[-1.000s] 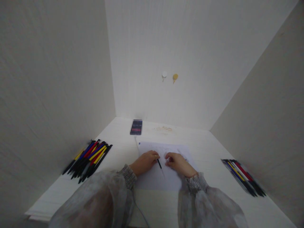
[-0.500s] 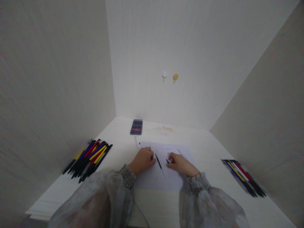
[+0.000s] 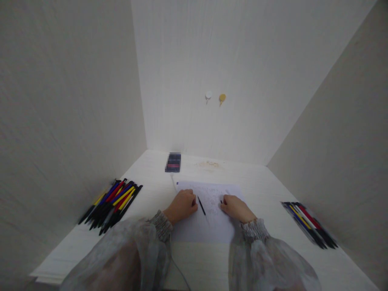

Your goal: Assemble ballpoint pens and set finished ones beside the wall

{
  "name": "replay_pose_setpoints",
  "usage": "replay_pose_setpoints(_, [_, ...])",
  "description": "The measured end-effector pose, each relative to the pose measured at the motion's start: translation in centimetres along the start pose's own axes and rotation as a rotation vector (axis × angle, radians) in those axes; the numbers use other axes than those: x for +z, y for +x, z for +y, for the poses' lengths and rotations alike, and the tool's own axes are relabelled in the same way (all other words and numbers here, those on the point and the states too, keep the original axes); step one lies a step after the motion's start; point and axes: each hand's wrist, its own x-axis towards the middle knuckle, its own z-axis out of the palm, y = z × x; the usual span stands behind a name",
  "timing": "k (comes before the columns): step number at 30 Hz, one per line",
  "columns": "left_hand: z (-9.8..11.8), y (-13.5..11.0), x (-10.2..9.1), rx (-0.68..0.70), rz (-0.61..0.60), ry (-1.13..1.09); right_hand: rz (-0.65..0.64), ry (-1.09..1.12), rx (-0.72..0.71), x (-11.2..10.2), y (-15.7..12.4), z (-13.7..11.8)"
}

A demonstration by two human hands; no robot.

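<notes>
My left hand [image 3: 182, 206] rests on a white sheet of paper [image 3: 212, 228] with its fingers curled, pinching the end of a thin black pen [image 3: 201, 206] that slants down onto the sheet. My right hand [image 3: 235, 209] lies on the paper a little to the right, fingers closed. A small dark piece [image 3: 221, 201] shows at its fingertips; I cannot make out what it is. A gap of bare paper separates the two hands.
A heap of several black, red, yellow and blue pens [image 3: 113, 199] lies at the left on the white table [image 3: 266, 190]. A smaller row of pens [image 3: 309, 224] lies at the right. A blurred dark object [image 3: 173, 162] sits at the back. Walls close in on three sides.
My hands have drawn apart. The right hand slid to the right with the small dark piece, while the pen stayed at the left hand's fingertips.
</notes>
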Motion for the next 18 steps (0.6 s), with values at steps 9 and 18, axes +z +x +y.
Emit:
replay_pose_setpoints(9, [0.0, 0.1, -0.1, -0.005, -0.002, -0.007, 0.096, 0.375, -0.264, -0.5, 0.0, -1.5])
replay_pose_setpoints(18, [0.4, 0.0, -0.6, -0.02, 0.0, -0.006, 0.032, 0.227, -0.246, 0.9, -0.5, -2.9])
